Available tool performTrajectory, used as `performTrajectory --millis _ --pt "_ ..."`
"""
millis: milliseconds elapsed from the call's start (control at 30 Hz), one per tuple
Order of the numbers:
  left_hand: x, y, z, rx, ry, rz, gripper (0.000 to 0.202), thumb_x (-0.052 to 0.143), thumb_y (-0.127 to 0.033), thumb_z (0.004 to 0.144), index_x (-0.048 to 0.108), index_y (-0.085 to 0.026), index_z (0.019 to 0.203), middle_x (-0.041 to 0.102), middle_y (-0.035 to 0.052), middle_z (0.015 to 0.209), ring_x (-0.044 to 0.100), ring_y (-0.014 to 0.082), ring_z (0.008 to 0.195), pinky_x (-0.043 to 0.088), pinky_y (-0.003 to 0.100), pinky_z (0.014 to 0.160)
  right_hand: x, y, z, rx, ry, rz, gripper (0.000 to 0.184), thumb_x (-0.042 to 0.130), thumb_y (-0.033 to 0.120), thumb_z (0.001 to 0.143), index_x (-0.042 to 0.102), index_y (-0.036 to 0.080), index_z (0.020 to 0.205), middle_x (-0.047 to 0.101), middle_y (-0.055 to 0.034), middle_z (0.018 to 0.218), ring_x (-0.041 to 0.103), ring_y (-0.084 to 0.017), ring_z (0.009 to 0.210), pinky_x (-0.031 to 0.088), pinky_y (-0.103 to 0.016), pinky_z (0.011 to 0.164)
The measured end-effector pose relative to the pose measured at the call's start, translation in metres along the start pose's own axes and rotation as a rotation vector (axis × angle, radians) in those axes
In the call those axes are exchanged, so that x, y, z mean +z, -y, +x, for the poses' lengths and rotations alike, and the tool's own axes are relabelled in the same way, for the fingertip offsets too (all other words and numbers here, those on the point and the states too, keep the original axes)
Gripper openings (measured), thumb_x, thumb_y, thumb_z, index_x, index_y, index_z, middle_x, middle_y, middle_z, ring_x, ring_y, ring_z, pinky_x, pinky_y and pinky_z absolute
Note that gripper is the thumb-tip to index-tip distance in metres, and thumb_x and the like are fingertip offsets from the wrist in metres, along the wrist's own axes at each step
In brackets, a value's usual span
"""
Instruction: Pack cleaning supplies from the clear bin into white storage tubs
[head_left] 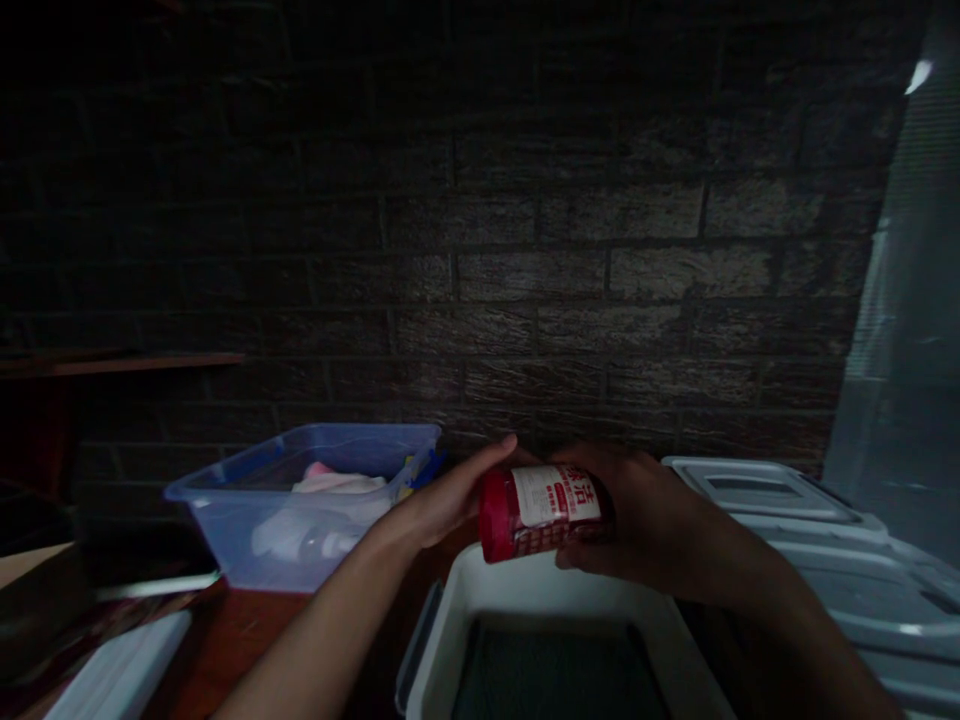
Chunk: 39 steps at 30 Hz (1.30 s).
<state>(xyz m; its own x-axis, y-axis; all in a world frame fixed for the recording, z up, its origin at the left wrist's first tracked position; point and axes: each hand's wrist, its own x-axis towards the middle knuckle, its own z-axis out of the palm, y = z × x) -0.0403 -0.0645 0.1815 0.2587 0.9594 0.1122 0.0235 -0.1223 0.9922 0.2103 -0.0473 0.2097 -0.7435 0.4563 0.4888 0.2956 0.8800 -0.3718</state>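
Note:
A red bottle with a white label (541, 510) lies sideways between both hands, held over the far rim of a white bin (450, 650). My left hand (450, 495) grips its cap end, fingers curled over the top. My right hand (637, 520) wraps round the bottle's body from the right. The bin's inside looks dark and I cannot make out anything in it.
A clear blue plastic tub (300, 500) with cloths and bottles sits to the left on a reddish table (240, 630). Grey lids (825, 560) are stacked to the right. A dark brick wall (480, 250) stands close behind. A white flat object (120, 675) lies at lower left.

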Motion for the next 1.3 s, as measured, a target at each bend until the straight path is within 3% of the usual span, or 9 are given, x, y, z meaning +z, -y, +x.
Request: performTrajectory --millis 67,133,233,400,500,600,767,1033,1300 --pt "-0.003 -0.012 -0.01 0.196 -0.072 0.227 0.048 0.051 -0.058 0.098 0.073 -0.018 0.112 0.074 0.0081 0.112 0.067 0.0255 0.108 0.051 0.036 0.095 0.002 -0.001 -0.001 0.055 0.031 -0.022 0.05 0.086 0.039 0.073 0.066 0.026 0.117 0.072 0.0028 0.097 0.066 -0.017 0.08 0.045 -0.027 0.065" --pt "-0.003 -0.022 -0.021 0.274 0.013 0.463 0.043 0.058 -0.054 0.095 0.07 -0.021 0.12 0.071 0.0071 0.12 0.064 0.0255 0.114 0.049 0.035 0.097 0.003 -0.002 -0.001 0.102 0.07 -0.038 0.048 0.086 0.044 0.073 0.067 0.025 0.114 0.073 0.0029 0.094 0.066 -0.017 0.078 0.044 -0.027 0.062" --pt "0.005 -0.031 -0.034 0.266 0.138 0.709 0.057 0.08 -0.049 0.079 0.066 -0.023 0.127 0.071 0.0047 0.113 0.067 0.0235 0.099 0.052 0.029 0.079 0.006 -0.004 -0.002 0.141 0.144 -0.044 0.045 0.084 0.049 0.074 0.069 0.024 0.107 0.073 0.0024 0.092 0.066 -0.017 0.075 0.042 -0.027 0.058" --pt "0.023 -0.023 -0.038 0.341 0.084 1.0 0.045 0.083 -0.043 0.074 0.072 -0.022 0.112 0.072 0.0028 0.098 0.067 0.0222 0.088 0.048 0.028 0.074 0.013 -0.007 -0.008 0.208 0.214 -0.067 0.048 0.085 0.052 0.07 0.071 0.024 0.107 0.073 -0.0014 0.098 0.067 -0.022 0.086 0.045 -0.029 0.065" --pt "0.027 -0.016 -0.034 0.301 0.158 1.062 0.041 0.082 -0.042 0.074 0.072 -0.022 0.108 0.073 0.0018 0.093 0.067 0.0213 0.082 0.046 0.028 0.069 0.023 -0.008 -0.015 0.256 0.226 -0.019 0.054 0.086 0.05 0.068 0.07 0.025 0.113 0.074 -0.0024 0.1 0.068 -0.024 0.087 0.047 -0.03 0.066" --pt "0.032 -0.007 -0.029 0.296 0.235 1.065 0.039 0.082 -0.037 0.075 0.069 -0.022 0.108 0.074 0.0028 0.1 0.068 0.0228 0.087 0.047 0.029 0.072 0.035 -0.012 -0.025 0.219 0.216 0.075 0.06 0.086 0.043 0.072 0.066 0.026 0.126 0.073 -0.0034 0.115 0.069 -0.025 0.099 0.052 -0.033 0.08" --pt "0.044 0.022 -0.026 0.313 0.215 1.095 0.048 0.082 -0.031 0.072 0.066 -0.022 0.116 0.071 0.0085 0.112 0.068 0.0308 0.102 0.052 0.037 0.085 0.056 -0.028 -0.044 0.259 0.246 0.006 0.074 0.087 0.042 0.07 0.06 0.023 0.136 0.068 -0.0091 0.126 0.064 -0.031 0.112 0.049 -0.044 0.096" --pt "0.056 0.05 -0.027 0.347 0.161 1.138 0.041 0.075 -0.017 0.071 0.068 -0.019 0.112 0.073 0.0117 0.106 0.071 0.0304 0.095 0.056 0.037 0.079 0.082 -0.041 -0.059 0.248 0.237 -0.032 0.068 0.08 0.026 0.077 0.057 0.02 0.14 0.067 -0.0128 0.128 0.061 -0.031 0.12 0.046 -0.047 0.105" --pt "0.058 0.058 -0.026 0.096 0.267 1.304 0.047 0.067 -0.013 0.076 0.062 -0.018 0.122 0.069 0.0121 0.122 0.065 0.0292 0.116 0.055 0.039 0.096 0.075 -0.028 -0.058 0.242 0.396 -0.153 0.043 0.056 0.012 0.087 0.068 0.015 0.128 0.064 -0.0168 0.135 0.061 -0.033 0.123 0.046 -0.049 0.107"
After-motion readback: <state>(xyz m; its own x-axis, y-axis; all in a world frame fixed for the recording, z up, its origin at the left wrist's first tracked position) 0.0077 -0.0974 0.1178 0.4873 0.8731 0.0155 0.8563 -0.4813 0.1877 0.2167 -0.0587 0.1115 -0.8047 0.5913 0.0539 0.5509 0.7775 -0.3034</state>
